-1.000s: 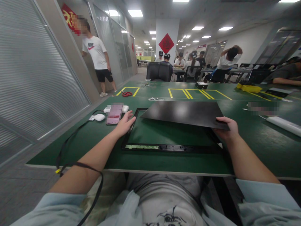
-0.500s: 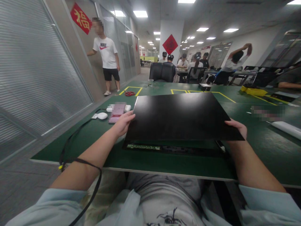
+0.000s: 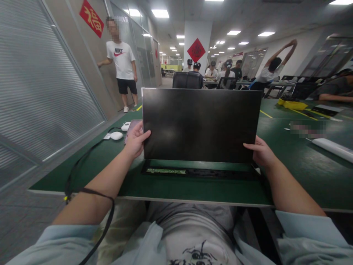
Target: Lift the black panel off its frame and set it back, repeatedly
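Tilting up from the near-flat pose of a second ago, the black panel (image 3: pixel 201 125) is now standing almost upright at the centre of the frame, its lower edge hovering just above the table. It is showing as a thin, rigid rectangular sheet, dark and glossy, with soft ceiling-light reflections smearing across its face and a pale thin line running along its top and left edges. The left hand (image 3: pixel 135 141) is gripping the panel's left edge low down, thumb lying across the front and fingers wrapping behind, out of sight. The right hand (image 3: pixel 260 152) is pinching the lower right corner the same way, thumb in front and fingers hidden behind. Below the panel, a black rectangular frame (image 3: pixel 198 172) is lying flat on the matte green table (image 3: pixel 176 187), with a narrow greenish circuit strip (image 3: pixel 165 171) sitting along its near rail at lower centre. Left of the left hand, a phone (image 3: pixel 130 129) is partly hiding behind it, a smooth white rounded case (image 3: pixel 116 135) is resting nearby, and a black cable (image 3: pixel 82 162) is trailing toward the lower left.
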{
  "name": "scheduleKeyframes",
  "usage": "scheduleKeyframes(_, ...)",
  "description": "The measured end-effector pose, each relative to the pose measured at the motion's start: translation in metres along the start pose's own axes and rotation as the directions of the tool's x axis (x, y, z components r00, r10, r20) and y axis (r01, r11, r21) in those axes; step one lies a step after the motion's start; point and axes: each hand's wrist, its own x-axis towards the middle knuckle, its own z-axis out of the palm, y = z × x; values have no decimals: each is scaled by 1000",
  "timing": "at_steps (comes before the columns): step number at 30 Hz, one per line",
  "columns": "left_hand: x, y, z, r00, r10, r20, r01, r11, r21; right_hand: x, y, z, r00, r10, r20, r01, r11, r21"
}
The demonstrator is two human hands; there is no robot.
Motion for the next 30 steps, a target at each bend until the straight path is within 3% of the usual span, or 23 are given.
scheduleKeyframes(9,-4,-11,3,973,-192,125,192,981,12,10,8,-8,979,159,-127,-155,987,43)
scheduleKeyframes(15,-3,-17,-1,960,-255,119,256,967,0,12,12,-7,991,116,-71,-117,993,-6)
scheduleKeyframes(30,-2,-27,-3,933,-338,124,332,941,65,17,17,-7,979,162,-125,-171,983,-70)
